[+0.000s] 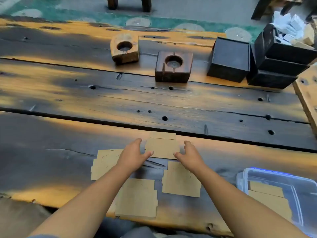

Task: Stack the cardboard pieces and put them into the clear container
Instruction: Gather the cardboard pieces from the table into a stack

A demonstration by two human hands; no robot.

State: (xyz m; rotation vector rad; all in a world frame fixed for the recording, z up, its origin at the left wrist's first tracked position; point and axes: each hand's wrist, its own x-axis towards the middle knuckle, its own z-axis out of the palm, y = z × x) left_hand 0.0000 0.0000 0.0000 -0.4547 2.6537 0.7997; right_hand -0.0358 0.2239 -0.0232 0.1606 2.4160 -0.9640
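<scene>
Several flat brown cardboard pieces lie near the table's front edge. The far piece sits between my hands. My left hand touches its left edge with spread fingers; my right hand curls at its right edge. Neither hand has it lifted. Another piece lies at the left, partly under my left forearm. One piece lies below my right hand and one at the front edge. The clear container stands at the lower right with cardboard pieces inside.
Two wooden blocks with round holes, one light and one dark, stand at the far middle of the plank table. Black boxes are stacked at the far right, one holding white and tan scraps.
</scene>
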